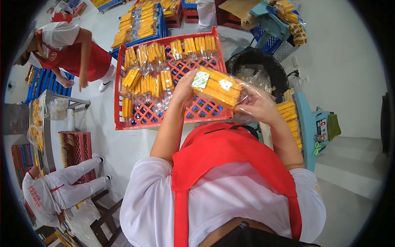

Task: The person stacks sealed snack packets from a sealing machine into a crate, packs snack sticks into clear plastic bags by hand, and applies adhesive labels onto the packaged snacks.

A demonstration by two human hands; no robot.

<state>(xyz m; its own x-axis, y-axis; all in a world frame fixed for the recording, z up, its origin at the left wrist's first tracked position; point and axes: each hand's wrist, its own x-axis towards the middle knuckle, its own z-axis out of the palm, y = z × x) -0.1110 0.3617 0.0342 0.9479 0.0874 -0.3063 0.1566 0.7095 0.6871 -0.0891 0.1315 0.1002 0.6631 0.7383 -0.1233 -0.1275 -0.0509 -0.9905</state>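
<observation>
— While two bare hands hold up a clear-wrapped pack (216,92) of yellow sticks, what writing shows?

— A white-and-green label (200,80) sits on it, its print too small to read. At lower left, red lettering on a worker's white shirt (40,198) is turned sideways and blurred. The emblem on another worker's red apron (91,61) is likewise illegible.

— Which way does the pack point?

— Crosswise, its long axis running from hand to hand, the right end slanting nearer the wearer's body. The sticks inside follow that line; the label marks the left end.

— And the grip?

— The left hand (184,88) clasps the labelled end, fingers partly hidden. The right hand (258,103) pinches the opposite end between thumb and fingers. Pictured below is a red crate (118,92), where more bagged sticks (155,53) lie.
</observation>
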